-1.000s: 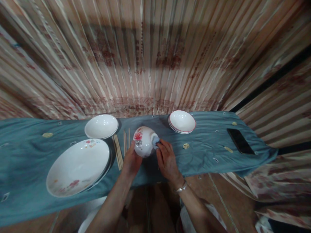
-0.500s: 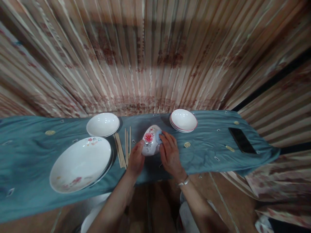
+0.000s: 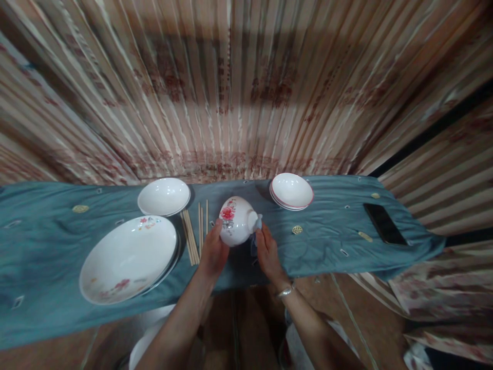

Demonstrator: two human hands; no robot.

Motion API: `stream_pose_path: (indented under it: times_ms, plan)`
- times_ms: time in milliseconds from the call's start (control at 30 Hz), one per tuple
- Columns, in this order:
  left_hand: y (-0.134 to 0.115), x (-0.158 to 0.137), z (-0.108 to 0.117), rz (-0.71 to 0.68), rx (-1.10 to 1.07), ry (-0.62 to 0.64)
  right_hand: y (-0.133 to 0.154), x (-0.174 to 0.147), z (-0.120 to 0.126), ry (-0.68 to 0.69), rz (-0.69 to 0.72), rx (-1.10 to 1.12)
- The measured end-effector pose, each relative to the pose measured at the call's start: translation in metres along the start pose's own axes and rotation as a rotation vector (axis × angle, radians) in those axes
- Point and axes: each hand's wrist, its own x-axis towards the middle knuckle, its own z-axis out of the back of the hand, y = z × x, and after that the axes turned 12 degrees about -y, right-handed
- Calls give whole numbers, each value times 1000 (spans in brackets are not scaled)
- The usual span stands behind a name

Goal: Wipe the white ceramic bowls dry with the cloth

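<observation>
A white porcelain bowl (image 3: pixel 238 226) with a red flower on its outside is held up over the middle of the table, tipped on its side with the narrow foot facing right. My left hand (image 3: pixel 214 248) grips its left side, thumb along the outer wall. My right hand (image 3: pixel 268 252) pinches a grey-blue cloth (image 3: pixel 259 222) against the foot, and part of the cloth hangs below. The bowl's inside is turned away from view. Left of my left hand lie several wooden chopsticks (image 3: pixel 190 239) in two groups.
A large floral plate (image 3: pixel 131 257) tops a stack at left, with stacked white bowls (image 3: pixel 164 197) behind it. More red-rimmed bowls (image 3: pixel 291 190) stand back right. A black phone (image 3: pixel 384 223) lies at right on the teal tablecloth (image 3: pixel 323 246). Pleated curtains (image 3: pixel 246 103) hang behind.
The bowl has turned so its foot now shows on the right. My right hand has shifted down with the cloth, from the bowl's side to its foot.
</observation>
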Motion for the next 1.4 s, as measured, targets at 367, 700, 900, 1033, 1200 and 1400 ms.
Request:
stream_pose_path:
  times_ms: [367, 700, 900, 1033, 1200, 1400]
  plan:
    - [-1, 4, -10, 40, -86, -5, 22, -62, -12, 124, 205, -230]
    - [11, 8, -3, -44, 12, -31, 41, -31, -2, 182, 640, -336]
    - [16, 4, -2, -166, 45, 24, 50, -7, 4, 183, 704, -380]
    - [15, 2, -5, -171, 60, 48, 59, 9, 8, 181, 649, -362]
    - [15, -1, -7, -140, 85, 84, 62, 32, 16, 114, 557, -307]
    - [15, -4, -8, -87, 84, 118, 40, 53, 21, 31, 334, -58]
